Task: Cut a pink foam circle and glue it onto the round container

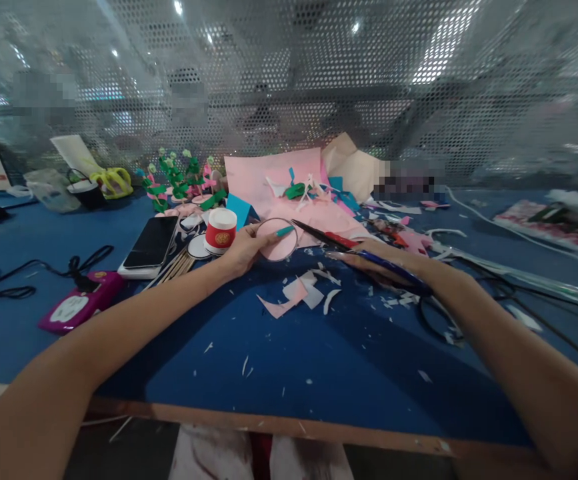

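Observation:
Between thumb and fingers my left hand point(243, 252) pinches a round pink paper disc point(279, 248) with a dark outline. My right hand point(369, 257) is wrapped round a pair of scissors point(316, 233) with red and blue on the handles. The dark blades point left, their tip close to the disc's upper right edge. Beside my left hand stands a red paper cup point(220, 230), upside down, with a white round disc point(199, 247) next to it. Pink and white paper scraps point(296, 297) lie on the blue table below the disc.
Pink paper sheets point(273, 175) stand and lie behind my hands. Small green and pink paper plants point(183, 177) are at the back left. A phone point(153, 241), thin sticks point(171, 270) and a purple case point(81, 300) lie left. Cables and clippings are on the right.

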Action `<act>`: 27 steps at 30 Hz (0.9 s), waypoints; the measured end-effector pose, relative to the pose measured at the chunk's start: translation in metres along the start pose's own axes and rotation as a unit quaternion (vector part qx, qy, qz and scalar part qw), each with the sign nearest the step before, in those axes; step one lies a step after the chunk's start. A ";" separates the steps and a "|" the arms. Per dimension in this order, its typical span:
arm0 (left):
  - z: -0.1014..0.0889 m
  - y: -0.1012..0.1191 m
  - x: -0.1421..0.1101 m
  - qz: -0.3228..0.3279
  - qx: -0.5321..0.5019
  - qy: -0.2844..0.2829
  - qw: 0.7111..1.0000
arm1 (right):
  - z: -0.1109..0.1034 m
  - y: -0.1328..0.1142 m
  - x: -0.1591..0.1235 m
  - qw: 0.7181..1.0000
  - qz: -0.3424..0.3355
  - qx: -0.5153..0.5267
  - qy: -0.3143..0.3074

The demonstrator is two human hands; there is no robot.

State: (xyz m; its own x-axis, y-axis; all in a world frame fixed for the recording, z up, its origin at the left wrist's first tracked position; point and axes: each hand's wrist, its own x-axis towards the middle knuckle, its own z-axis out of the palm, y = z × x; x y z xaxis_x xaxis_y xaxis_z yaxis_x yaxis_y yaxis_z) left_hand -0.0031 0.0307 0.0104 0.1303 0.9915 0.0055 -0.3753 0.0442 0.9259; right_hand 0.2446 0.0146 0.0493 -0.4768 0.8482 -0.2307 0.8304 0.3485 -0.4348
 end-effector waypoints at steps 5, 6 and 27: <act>0.002 0.002 -0.001 -0.014 -0.009 0.024 1.000 | 0.001 -0.006 -0.006 1.000 -0.010 -0.013 -0.020; 0.002 0.002 0.000 -0.014 -0.009 0.029 0.999 | 0.002 -0.007 -0.007 1.000 -0.010 -0.008 -0.015; 0.002 0.002 0.000 -0.012 -0.020 0.036 0.999 | 0.007 -0.005 0.004 0.995 -0.046 -0.054 0.072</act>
State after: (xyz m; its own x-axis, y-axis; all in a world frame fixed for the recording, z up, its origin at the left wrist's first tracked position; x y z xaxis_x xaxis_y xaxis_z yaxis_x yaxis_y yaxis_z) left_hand -0.0021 0.0307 0.0135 0.0741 0.9963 -0.0443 -0.4088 0.0709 0.9099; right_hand 0.2367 0.0138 0.0443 -0.5118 0.8567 -0.0640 0.8155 0.4610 -0.3499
